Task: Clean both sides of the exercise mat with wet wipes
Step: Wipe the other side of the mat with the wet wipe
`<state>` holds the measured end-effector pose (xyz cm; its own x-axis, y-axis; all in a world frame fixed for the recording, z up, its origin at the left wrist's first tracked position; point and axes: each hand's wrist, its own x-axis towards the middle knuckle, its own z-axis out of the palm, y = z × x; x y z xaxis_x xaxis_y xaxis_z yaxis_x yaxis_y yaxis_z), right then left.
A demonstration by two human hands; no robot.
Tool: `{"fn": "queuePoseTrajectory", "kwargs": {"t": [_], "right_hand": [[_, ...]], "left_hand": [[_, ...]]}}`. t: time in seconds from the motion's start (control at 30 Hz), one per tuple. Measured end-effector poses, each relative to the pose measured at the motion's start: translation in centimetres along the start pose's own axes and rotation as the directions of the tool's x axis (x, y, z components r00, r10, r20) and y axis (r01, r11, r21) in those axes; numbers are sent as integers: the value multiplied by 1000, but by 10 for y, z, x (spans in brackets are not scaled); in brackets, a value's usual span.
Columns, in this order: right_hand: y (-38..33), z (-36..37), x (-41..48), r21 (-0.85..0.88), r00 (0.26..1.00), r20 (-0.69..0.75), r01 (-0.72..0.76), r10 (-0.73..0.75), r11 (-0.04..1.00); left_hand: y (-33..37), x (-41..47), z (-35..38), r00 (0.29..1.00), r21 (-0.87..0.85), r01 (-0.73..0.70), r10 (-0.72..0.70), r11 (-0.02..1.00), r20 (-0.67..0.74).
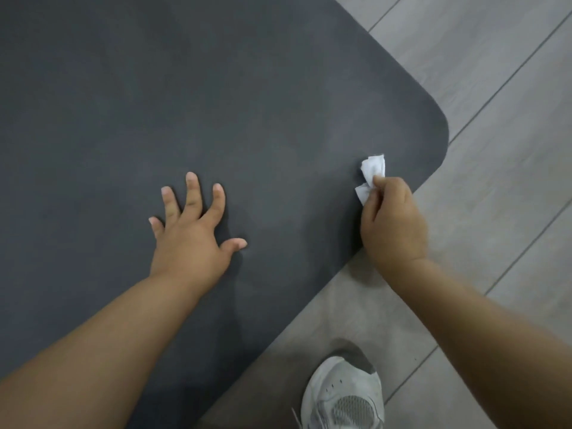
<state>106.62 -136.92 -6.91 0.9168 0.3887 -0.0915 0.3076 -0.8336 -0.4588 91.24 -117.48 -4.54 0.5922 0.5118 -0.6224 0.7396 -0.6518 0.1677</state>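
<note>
Wiping is in progress near the rounded corner of the mat (216, 103), which lies flat on the floor (510, 150) and fills most of the view.

Hand states:
- Right hand (391, 224): fingers curled, pinching a crumpled white wipe (373, 170) between thumb and fingertips. The wipe sits against the mat surface just inside the right edge.
- Left hand (192, 230): fingers straight and spread, palm down on the mat, well apart from the wipe. It holds nothing and appears to brace the mat.

Progress, as a judgement:
- The upper face is being treated. Faint lighter and darker patches across it may be damp streaks, but this cannot be confirmed.
- The share of this face already covered cannot be determined.
- Whether this is the first or the second face cannot be determined. The underside is hidden.
- If it is the first face, the remaining steps are to finish it, turn the mat over and wipe the other face.

Markings: no brand, label or writing is readable on the mat or the wipe. A grey-white shoe (343, 397) stands on the floor beside the near edge; no logo is legible on it
</note>
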Motion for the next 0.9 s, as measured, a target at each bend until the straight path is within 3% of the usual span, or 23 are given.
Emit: {"fn": "queuePoseTrajectory", "kwargs": {"t": [0.13, 0.3, 0.67, 0.77, 0.9], "right_hand": [[-13, 8, 0, -72, 993, 18, -118, 119, 990], [-34, 23, -27, -74, 998, 48, 31, -27, 997], [-46, 40, -72, -44, 984, 87, 157, -153, 987], [-47, 35, -73, -67, 972, 182, 163, -149, 984], [-60, 27, -71, -156, 907, 418, 14, 53, 988]], "left_hand": [[0, 1, -3, 998, 68, 6, -10, 998, 55], [-1, 4, -7, 995, 109, 3, -14, 994, 102], [-5, 5, -4, 998, 106, -16, 9, 994, 66], [-6, 4, -3, 999, 84, -21, 18, 996, 37], [-6, 2, -2, 999, 62, -25, 23, 998, 33]]}}
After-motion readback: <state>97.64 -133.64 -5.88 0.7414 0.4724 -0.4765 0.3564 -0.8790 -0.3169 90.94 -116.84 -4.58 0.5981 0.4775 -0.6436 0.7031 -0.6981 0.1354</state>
